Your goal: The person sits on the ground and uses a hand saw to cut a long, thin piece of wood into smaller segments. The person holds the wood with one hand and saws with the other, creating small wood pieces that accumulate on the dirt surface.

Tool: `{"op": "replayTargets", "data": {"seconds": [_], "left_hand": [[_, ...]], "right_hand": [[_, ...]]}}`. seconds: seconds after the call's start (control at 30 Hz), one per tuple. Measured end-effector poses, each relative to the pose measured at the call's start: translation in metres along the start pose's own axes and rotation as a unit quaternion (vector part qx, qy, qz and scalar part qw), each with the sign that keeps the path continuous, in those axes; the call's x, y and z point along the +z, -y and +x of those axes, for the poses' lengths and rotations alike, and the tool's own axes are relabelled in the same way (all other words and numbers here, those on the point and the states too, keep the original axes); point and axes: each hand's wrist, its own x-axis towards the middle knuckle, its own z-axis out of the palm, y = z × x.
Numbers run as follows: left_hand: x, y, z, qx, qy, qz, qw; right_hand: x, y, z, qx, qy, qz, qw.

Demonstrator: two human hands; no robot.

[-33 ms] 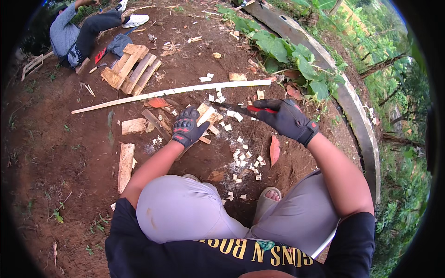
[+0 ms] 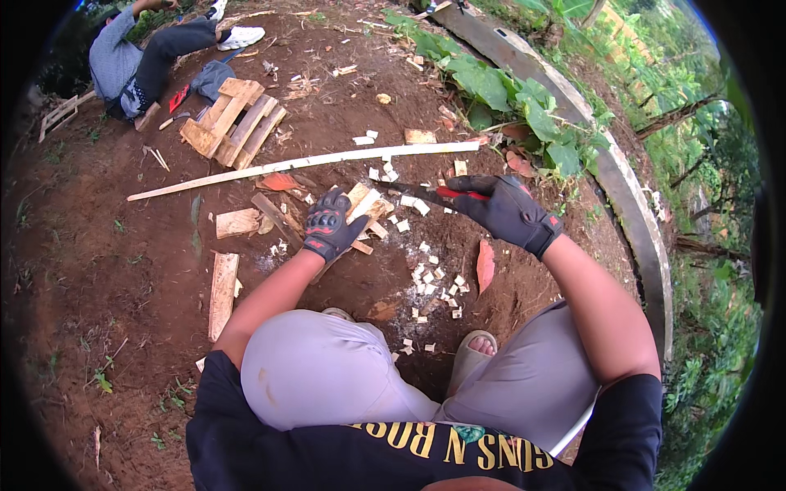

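My left hand (image 2: 327, 225), in a black glove with red trim, presses down on a pale wooden strip (image 2: 365, 204) with its thumb and fingers on either side. Other short pieces of wood lie under and around that strip. In my gloved right hand (image 2: 506, 211) is a handsaw (image 2: 450, 192) with a red handle. Its dark blade points left toward the end of the strip, though I cannot tell whether the two touch. Small cut wooden blocks (image 2: 427, 282) are scattered over the soil between my hands and my feet.
A long thin wooden strip (image 2: 303, 167) lies beyond my hands. Loose boards (image 2: 222, 295) rest at the left. A slatted wooden stand (image 2: 233, 123) is farther off, near a seated person (image 2: 139, 61). A concrete edge (image 2: 630, 180) with leafy plants (image 2: 524, 102) curves along the right.
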Motion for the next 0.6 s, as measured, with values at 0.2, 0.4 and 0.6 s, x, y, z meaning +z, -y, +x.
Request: {"op": "replayTargets", "data": {"seconds": [0.2,0.4,0.6], "left_hand": [[-0.016,-0.008,-0.005,-0.039,0.057,-0.031,0.997],[0.008,0.005,-0.01,0.007,-0.052,0.011,0.999],[-0.01,-0.016,0.01,-0.041,0.046,-0.032,0.998]], "right_hand": [[0.006,-0.007,-0.004,-0.026,-0.028,-0.01,0.999],[0.0,0.009,-0.013,0.026,-0.003,0.003,1.0],[-0.012,-0.001,-0.035,0.052,-0.018,0.037,0.998]]}}
